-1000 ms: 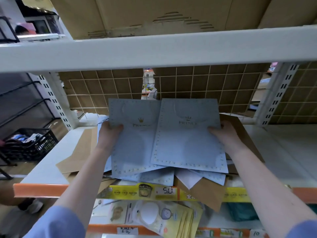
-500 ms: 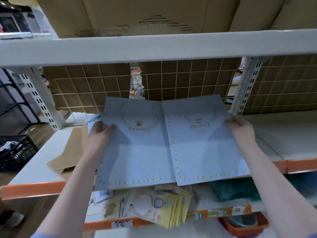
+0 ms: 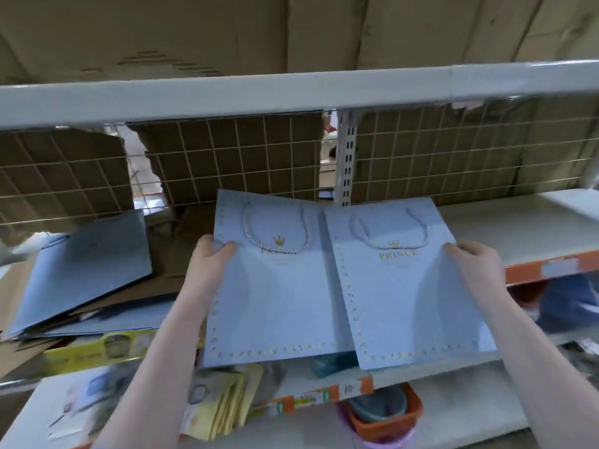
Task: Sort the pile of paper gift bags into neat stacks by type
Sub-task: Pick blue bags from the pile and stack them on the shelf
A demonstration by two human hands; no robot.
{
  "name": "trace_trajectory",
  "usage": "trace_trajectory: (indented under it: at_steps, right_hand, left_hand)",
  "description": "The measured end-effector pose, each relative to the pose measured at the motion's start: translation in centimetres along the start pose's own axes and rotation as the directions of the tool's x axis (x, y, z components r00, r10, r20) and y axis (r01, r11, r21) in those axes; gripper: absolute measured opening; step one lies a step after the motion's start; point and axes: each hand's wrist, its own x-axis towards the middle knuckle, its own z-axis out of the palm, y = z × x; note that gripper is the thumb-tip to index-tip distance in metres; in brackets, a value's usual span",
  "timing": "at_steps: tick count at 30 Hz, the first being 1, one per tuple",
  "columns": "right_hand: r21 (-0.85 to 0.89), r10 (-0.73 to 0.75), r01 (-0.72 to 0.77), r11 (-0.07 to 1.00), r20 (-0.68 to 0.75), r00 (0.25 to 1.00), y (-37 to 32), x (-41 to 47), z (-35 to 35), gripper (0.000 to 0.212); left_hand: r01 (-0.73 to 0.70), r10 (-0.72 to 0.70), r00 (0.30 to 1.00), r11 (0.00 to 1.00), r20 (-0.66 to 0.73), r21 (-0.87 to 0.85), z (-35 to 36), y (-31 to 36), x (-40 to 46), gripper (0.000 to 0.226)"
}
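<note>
on the left of the shelf [image 3: 505, 228] a loose pile of bags [image 3: 81, 270] is seen, blue ones fanned over brown ones, not yet squared up. just right of it the left hand [image 3: 207, 270] is closed on the outer edge of a pale blue bag [image 3: 272, 293], thumb on the printed face and fingers hidden beneath. beside that bag a second pale blue bag [image 3: 408, 293] of the same print is held, its inner edge lapped slightly over the first, and its outer edge is gripped by the right hand [image 3: 473, 270] in the same manner. both bags are carried flat, above the shelf front, with cord handles lying on top. the bags are judged light and thin – stiff enough to stay flat, yet easily creased. the side edges are best taken near the upper half, and the loose cords are best avoided – they could snag.
</note>
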Motion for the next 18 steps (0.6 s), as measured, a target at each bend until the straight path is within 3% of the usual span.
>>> trace_trajectory:
  at_steps: [4,8,18]
  right_hand:
    - [-0.059,0.033,-0.035,0.998,-0.029,0.999,5.3,4.4,-8.7,0.023]
    - [-0.072,0.057,-0.061,0.996,-0.057,0.997,9.1,7.8,-15.2,0.019]
    - [-0.079,0.118,-0.127,0.989,-0.105,0.987,16.0,18.9,-20.3,0.031]
  left_hand:
    - [0.033,-0.034,0.998,0.999,0.045,0.031,10.0,0.4,-2.6,0.03]
    - [0.026,-0.034,0.995,0.997,0.097,0.078,17.8,0.9,-3.5,0.033]
    - [0.02,-0.021,0.996,1.0,0.092,0.013,32.4,1.6,0.5,0.021]
